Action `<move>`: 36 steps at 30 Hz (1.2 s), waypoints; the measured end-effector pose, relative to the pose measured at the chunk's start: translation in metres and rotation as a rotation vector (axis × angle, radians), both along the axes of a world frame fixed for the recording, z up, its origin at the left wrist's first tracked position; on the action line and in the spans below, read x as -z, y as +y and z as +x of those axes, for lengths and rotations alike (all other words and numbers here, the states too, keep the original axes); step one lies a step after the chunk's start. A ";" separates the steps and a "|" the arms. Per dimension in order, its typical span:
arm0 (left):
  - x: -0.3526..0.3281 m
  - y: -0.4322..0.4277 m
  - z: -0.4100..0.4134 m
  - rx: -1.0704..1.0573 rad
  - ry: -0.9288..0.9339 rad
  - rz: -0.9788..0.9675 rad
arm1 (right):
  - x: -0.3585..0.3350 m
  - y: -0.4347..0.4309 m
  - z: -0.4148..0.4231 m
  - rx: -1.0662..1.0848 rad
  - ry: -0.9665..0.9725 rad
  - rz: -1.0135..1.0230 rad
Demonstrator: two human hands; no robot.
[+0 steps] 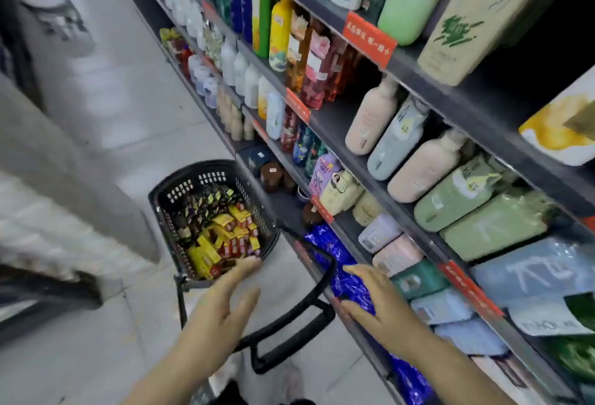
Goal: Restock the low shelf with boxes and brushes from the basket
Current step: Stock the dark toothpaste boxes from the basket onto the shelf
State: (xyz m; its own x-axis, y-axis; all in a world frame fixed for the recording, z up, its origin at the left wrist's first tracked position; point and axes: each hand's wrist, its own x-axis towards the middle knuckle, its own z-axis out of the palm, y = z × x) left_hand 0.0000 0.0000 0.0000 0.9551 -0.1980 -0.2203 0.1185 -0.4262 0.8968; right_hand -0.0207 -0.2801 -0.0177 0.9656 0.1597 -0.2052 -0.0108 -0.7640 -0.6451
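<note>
A black plastic basket (167, 201) stands on the floor beside the shelving, with its long handle (309, 305) lying toward me. Inside it lie several yellow and red boxes (231, 237) and a heap of small dark packets (203, 205). My left hand (222, 305) reaches over the basket's near rim with straight fingers and holds nothing. My right hand (376, 305) is spread flat, its fingers resting on shiny blue packs (328, 243) on the low shelf (354, 324). No brush can be made out.
Tall shelving (418, 108) fills the right side, stocked with shampoo bottles, soap bars and red price tags. Brown jars (272, 176) sit on the low shelf past the basket. Grey tiled floor (112, 82) runs along the aisle to the left.
</note>
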 end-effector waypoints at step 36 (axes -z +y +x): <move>0.139 -0.003 0.131 0.289 -0.011 0.657 | 0.103 0.098 0.233 -0.837 0.166 -0.334</move>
